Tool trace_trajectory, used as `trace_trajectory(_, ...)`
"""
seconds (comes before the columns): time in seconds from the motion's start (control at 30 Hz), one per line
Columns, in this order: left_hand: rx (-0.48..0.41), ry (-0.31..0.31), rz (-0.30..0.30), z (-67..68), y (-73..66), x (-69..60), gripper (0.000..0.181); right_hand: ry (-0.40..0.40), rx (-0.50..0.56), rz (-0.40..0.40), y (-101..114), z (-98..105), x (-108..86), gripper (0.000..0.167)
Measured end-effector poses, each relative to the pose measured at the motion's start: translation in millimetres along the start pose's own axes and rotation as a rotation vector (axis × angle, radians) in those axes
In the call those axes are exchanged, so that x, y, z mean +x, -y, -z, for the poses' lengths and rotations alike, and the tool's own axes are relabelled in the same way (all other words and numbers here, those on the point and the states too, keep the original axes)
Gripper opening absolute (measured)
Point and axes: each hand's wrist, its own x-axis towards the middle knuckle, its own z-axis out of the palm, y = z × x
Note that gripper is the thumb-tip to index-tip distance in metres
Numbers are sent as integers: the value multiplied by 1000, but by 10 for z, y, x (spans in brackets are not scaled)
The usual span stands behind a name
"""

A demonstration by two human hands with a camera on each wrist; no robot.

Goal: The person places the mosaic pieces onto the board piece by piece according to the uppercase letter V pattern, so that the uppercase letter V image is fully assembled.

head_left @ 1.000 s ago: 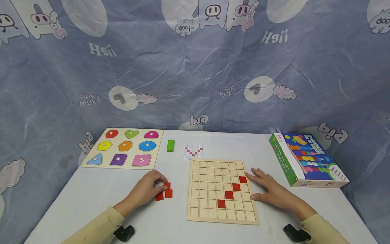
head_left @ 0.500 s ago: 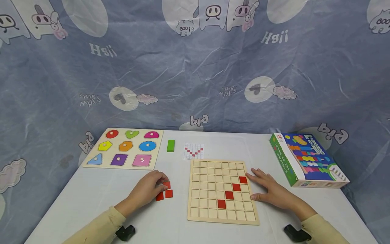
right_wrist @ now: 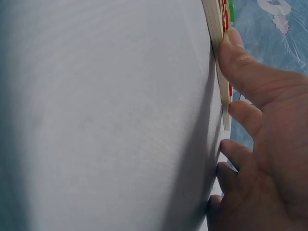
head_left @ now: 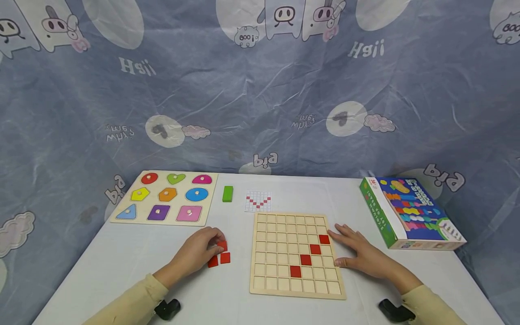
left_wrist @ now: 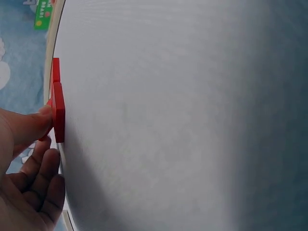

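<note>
My left hand [head_left: 200, 249] is left of the wooden grid board, with thumb and index finger pinching a red square tile [head_left: 222, 245]. Two more red tiles, a near right tile [head_left: 225, 258] and a left tile [head_left: 213, 262], lie on the table beside these fingers. In the left wrist view the thumb presses the held tile behind a flat red tile [left_wrist: 58, 113]; the other fingers curl loosely. The grid board [head_left: 271, 291] carries several red tiles in a diagonal. My right hand [head_left: 363, 255] rests at its right edge, thumb and index finger touching the rim [right_wrist: 219, 62], fingers spread.
Behind the board lies a small pattern card [head_left: 258, 201] with a red V of squares. A green block [head_left: 228, 194] stands left of it. A shape puzzle board [head_left: 183, 186] occupies the back left, a blue-green game box [head_left: 410, 212] the back right.
The red tile at my left fingertips looks slightly lifted and tilted compared with before. My left hand has barely shifted; the right hand and the grid board stay in place.
</note>
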Motion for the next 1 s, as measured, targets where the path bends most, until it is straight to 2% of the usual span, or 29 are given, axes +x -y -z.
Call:
trace_trajectory(0.33,-103,-24,-25,21,10,12,27,-1,-2,-1,8,5,2,81)
trace_trajectory(0.57,-172,-3,17,34,42,28,26,-1,-1,7,7,9,3,81)
trace_trajectory(0.83,-217,-40,26,97,3,50,26,0,1,6,14,6,-1,81)
trace_trajectory(1.0,-267,-39,29,113,-20,50,28,3,3,-1,14,3,-3,81)
